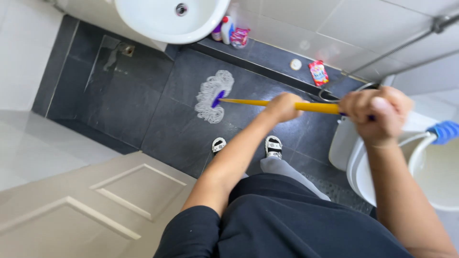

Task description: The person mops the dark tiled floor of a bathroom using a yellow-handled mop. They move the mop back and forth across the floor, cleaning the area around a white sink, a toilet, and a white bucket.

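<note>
1. I see the left hand (283, 107) wrapped closed around the yellow mop handle (267, 103) partway down its length, fingers curled over the shaft.
2. I see the right hand (377, 114) clenched in a fist around the upper end of the same handle, held higher and closer to the body. I judge this split grip gives leverage: the upper hand steers, the lower hand presses.
3. The white string mop head (212, 95) lies splayed on the dark floor tiles (138, 95), ahead of the person's feet and below the basin. The handle slopes from it up to the hands.
4. The two sandalled feet (273, 146) stand apart on the tiles, just behind the mop head.
5. Surface: dark grey tiles with pale grout lines, showing a dull sheen; I cannot tell whether they are wet.
6. Room: a narrow bathroom. A white washbasin (158, 21) hangs at the top, bottles (226, 28) and a red packet (318, 72) rest on a ledge along the white tiled wall, a white toilet bowl (432, 167) sits at the right, and a pale panelled door (86, 205) fills the lower left.
</note>
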